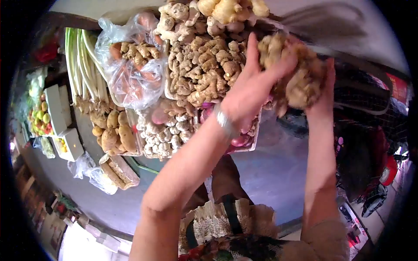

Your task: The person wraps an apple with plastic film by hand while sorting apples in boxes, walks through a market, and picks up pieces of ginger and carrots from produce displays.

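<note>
Both my hands are raised at the upper right around a large, knobbly clump of ginger (302, 85), smeared by motion. My left hand (259, 78) is closed on its left side, with the thumb and fingers reaching over it; a silver bracelet circles that wrist. On the right side of the clump, my right hand (321, 89) presses against it, its fingers partly hidden. Beside my left hand, a crate of ginger roots (204, 69) is piled high. Larger, paler ginger (228, 9) lies behind it.
Garlic bulbs (167, 135), potatoes (114, 130) and red onions (244, 141) fill nearby trays. Clear plastic bags (139, 87) cover reddish produce, with leeks (85, 65) to their left. Further left are a basket (119, 170) and white boxes (56, 108). Dark clutter stands at right.
</note>
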`<action>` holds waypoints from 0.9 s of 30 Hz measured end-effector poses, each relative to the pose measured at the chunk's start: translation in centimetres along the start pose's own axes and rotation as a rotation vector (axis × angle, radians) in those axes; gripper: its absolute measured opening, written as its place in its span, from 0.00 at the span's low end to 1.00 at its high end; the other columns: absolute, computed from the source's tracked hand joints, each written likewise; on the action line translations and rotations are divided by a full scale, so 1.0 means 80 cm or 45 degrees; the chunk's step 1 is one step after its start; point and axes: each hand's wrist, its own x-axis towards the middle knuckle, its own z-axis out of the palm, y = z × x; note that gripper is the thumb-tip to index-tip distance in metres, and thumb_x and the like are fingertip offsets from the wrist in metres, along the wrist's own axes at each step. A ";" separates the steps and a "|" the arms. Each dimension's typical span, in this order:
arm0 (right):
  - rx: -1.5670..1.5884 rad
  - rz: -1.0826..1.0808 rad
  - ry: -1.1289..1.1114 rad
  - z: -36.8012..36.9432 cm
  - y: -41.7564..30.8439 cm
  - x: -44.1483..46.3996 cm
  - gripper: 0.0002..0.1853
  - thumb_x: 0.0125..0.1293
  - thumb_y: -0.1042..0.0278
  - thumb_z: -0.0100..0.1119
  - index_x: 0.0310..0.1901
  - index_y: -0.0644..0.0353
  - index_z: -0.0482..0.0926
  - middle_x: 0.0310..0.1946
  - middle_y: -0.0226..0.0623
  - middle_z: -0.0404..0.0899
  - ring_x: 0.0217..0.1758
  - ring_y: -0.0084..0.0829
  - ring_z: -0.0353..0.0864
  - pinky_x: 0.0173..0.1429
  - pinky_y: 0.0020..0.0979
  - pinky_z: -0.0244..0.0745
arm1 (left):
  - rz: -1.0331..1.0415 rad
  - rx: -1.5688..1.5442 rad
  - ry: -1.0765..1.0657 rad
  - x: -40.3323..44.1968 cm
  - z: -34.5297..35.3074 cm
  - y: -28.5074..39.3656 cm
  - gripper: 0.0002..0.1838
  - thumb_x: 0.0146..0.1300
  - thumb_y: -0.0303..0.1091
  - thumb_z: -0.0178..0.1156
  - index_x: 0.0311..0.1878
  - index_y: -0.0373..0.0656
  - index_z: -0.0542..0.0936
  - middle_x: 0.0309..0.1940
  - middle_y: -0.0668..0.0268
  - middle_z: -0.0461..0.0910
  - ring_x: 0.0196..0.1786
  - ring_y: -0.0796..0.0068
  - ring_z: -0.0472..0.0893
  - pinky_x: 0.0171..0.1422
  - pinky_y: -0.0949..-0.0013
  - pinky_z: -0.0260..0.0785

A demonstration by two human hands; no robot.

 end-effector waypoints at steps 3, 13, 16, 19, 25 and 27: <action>-0.374 -0.108 0.025 0.002 -0.013 0.049 0.35 0.72 0.39 0.38 0.68 0.61 0.63 0.65 0.38 0.68 0.67 0.33 0.68 0.71 0.35 0.61 | -0.044 -0.090 -0.032 0.036 0.004 -0.015 0.57 0.62 0.43 0.62 0.75 0.41 0.27 0.64 0.57 0.67 0.58 0.68 0.71 0.61 0.70 0.65; -1.306 -0.231 0.249 -0.111 0.058 0.209 0.51 0.55 0.39 0.66 0.71 0.66 0.56 0.70 0.53 0.58 0.72 0.41 0.60 0.72 0.37 0.57 | -0.405 0.226 0.001 -0.140 -0.068 -0.130 0.26 0.68 0.32 0.57 0.68 0.44 0.65 0.55 0.69 0.74 0.50 0.82 0.72 0.50 0.74 0.69; -1.225 -0.050 0.227 -0.143 0.041 0.226 0.48 0.60 0.42 0.62 0.72 0.67 0.54 0.71 0.53 0.57 0.72 0.43 0.60 0.71 0.38 0.57 | -0.468 0.220 0.070 -0.198 -0.089 -0.161 0.26 0.68 0.29 0.56 0.68 0.38 0.65 0.60 0.64 0.74 0.61 0.74 0.72 0.64 0.69 0.65; -1.336 0.077 0.266 -0.162 0.034 0.238 0.42 0.68 0.47 0.51 0.74 0.63 0.46 0.73 0.51 0.53 0.74 0.44 0.56 0.74 0.39 0.53 | -0.439 0.264 0.103 -0.237 -0.102 -0.171 0.24 0.68 0.29 0.56 0.66 0.42 0.67 0.53 0.68 0.75 0.53 0.80 0.73 0.57 0.74 0.67; -1.544 0.022 0.173 -0.115 0.024 0.212 0.41 0.68 0.42 0.48 0.73 0.61 0.50 0.71 0.46 0.57 0.72 0.42 0.59 0.73 0.37 0.52 | -0.495 0.272 0.427 -0.285 -0.122 -0.167 0.22 0.69 0.30 0.56 0.65 0.40 0.68 0.52 0.66 0.76 0.55 0.79 0.73 0.61 0.73 0.66; -1.332 0.203 0.015 -0.118 0.026 0.203 0.41 0.68 0.39 0.48 0.72 0.61 0.53 0.69 0.42 0.61 0.70 0.40 0.62 0.72 0.36 0.53 | -0.506 0.241 0.519 -0.296 -0.123 -0.158 0.22 0.69 0.31 0.56 0.65 0.40 0.68 0.51 0.67 0.77 0.54 0.79 0.73 0.60 0.73 0.66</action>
